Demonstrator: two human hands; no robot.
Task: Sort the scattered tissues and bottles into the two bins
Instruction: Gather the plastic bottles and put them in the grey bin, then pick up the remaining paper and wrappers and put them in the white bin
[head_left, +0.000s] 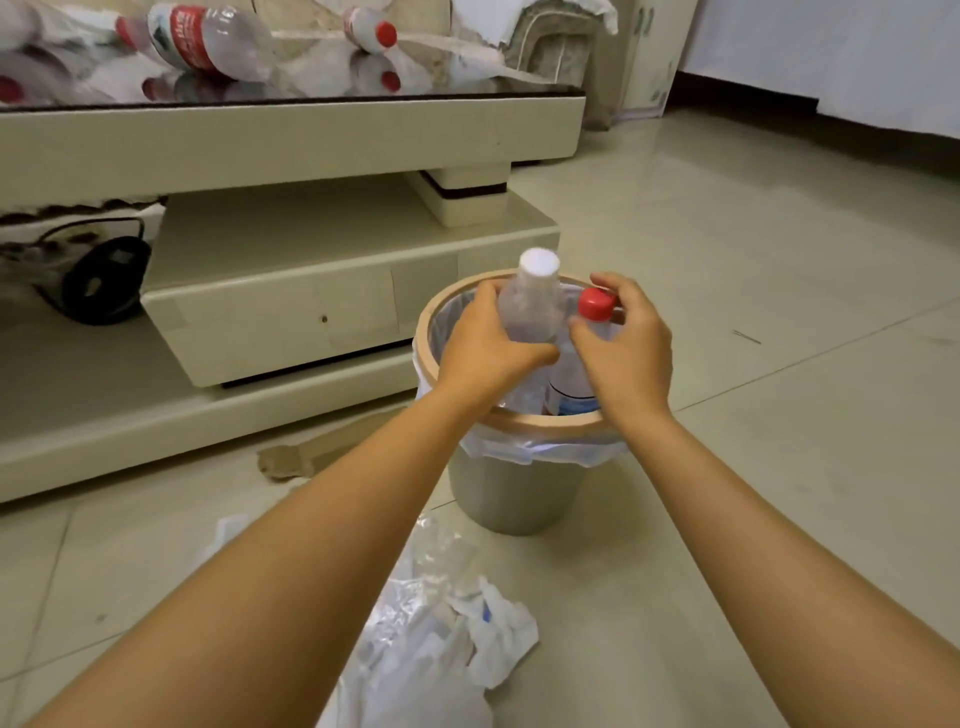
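Left hand (485, 345): fingers wrapped round white-capped bottle (531, 306). Right hand (626, 353): fingers closed on red-capped bottle (592, 332). Both held upright over bin (511, 488), bases below its rim.
Risk: bottles touch; releasing together may jam or tip one out.
Room: open floor right; surface (291, 135) edge far left; tissues (457, 634) near.

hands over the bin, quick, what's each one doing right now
Left hand: closed on the white-capped bottle, over the bin.
Right hand: closed on the red-capped bottle.
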